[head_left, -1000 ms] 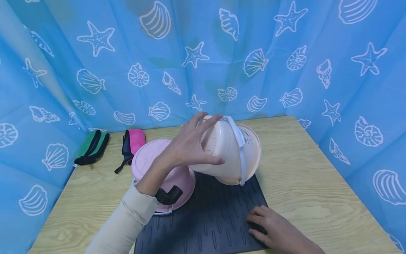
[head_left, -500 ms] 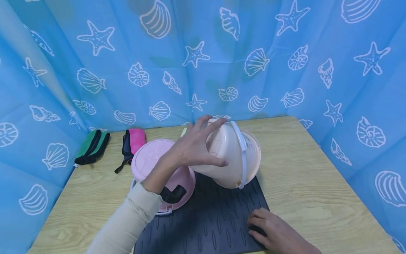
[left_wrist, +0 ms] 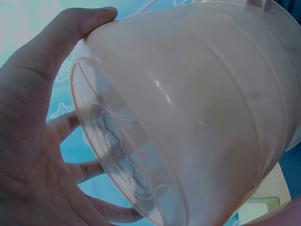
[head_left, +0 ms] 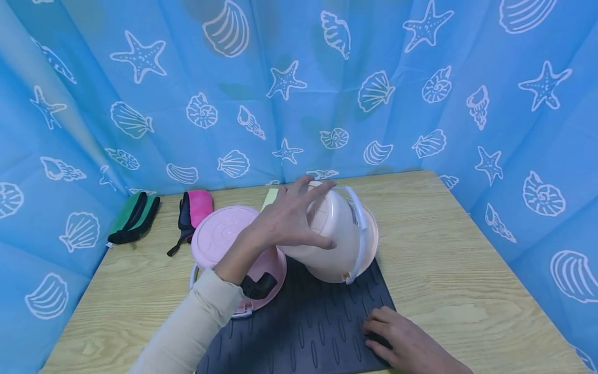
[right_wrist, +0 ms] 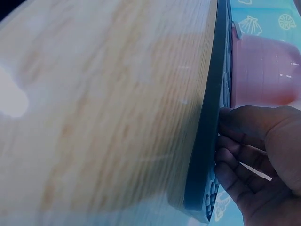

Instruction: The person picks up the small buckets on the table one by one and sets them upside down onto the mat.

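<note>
My left hand (head_left: 291, 215) grips a cream plastic bucket (head_left: 343, 239) round its base, thumb on the near side and fingers across the far side. The bucket is tilted and upside down, its rim low over the black ribbed mat (head_left: 308, 322) and its white handle (head_left: 361, 234) hanging across it. Whether the rim touches the mat I cannot tell. Left of it, a pink bucket (head_left: 219, 234) stands upside down on the mat, partly behind my left forearm. My right hand (head_left: 397, 337) rests at the mat's right edge, its bent fingertips touching the surface (right_wrist: 258, 155).
A green and black folded fabric item (head_left: 135, 218) and a pink and black one (head_left: 198, 210) lie at the back left of the wooden table (head_left: 458, 259). A pale yellow-green piece (head_left: 270, 197) shows behind my left hand. A blue shell-print curtain (head_left: 299, 78) encloses the table.
My left hand has tipped the cream bucket so its mouth turns downward and its rim sits slightly lower. Less of its inside shows. My right hand and the pink bucket have stayed in place.
</note>
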Action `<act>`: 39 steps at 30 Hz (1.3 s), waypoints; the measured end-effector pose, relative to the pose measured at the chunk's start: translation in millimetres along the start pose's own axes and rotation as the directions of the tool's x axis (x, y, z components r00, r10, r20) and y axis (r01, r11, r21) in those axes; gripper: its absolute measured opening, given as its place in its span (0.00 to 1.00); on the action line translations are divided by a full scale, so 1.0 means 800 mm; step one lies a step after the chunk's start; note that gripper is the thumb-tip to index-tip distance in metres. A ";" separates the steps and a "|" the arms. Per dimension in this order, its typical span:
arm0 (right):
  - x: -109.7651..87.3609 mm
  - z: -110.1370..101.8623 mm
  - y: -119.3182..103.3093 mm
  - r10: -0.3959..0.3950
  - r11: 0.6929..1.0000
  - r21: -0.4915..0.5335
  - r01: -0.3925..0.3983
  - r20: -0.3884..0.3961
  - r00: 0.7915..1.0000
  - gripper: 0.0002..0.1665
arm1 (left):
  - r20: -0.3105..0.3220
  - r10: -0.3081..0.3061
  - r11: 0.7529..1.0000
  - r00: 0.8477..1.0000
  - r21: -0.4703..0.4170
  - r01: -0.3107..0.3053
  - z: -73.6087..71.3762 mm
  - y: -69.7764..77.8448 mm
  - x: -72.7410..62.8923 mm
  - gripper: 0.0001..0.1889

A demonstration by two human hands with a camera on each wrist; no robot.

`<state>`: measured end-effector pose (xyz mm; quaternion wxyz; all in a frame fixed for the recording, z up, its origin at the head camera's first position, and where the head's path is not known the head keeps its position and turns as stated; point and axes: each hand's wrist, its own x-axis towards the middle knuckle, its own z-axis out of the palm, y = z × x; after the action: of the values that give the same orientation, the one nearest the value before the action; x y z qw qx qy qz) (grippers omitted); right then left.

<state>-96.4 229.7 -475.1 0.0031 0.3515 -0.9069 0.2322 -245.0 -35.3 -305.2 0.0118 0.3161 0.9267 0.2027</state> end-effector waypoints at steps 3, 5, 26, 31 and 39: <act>0.000 0.000 0.000 0.009 1.000 0.008 -0.009 0.012 1.000 0.08 | 0.013 -0.013 1.000 1.000 0.015 0.013 0.001 0.001 0.001 0.56; 0.001 -0.001 -0.001 0.027 0.999 0.017 -0.028 0.029 0.999 0.08 | 0.021 -0.024 0.999 0.999 0.024 0.023 0.002 0.002 0.002 0.57; 0.002 -0.002 0.000 0.021 1.000 0.018 -0.021 0.037 0.999 0.07 | 0.103 -0.078 0.995 0.992 0.075 0.071 -0.007 0.008 0.010 0.56; 0.001 0.000 -0.002 0.012 1.000 0.008 -0.013 0.008 1.000 0.06 | 0.113 -0.076 0.994 0.991 0.082 0.067 -0.007 0.010 0.012 0.56; 0.001 0.000 -0.004 0.026 0.999 0.022 -0.026 0.013 1.000 0.06 | 0.135 -0.084 0.994 0.987 0.087 0.072 -0.003 0.012 0.019 0.56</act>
<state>-95.1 226.9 -473.8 -0.0095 0.3411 -0.9088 0.2400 -252.2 -20.1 -297.8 0.0711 0.2931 0.9429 0.1413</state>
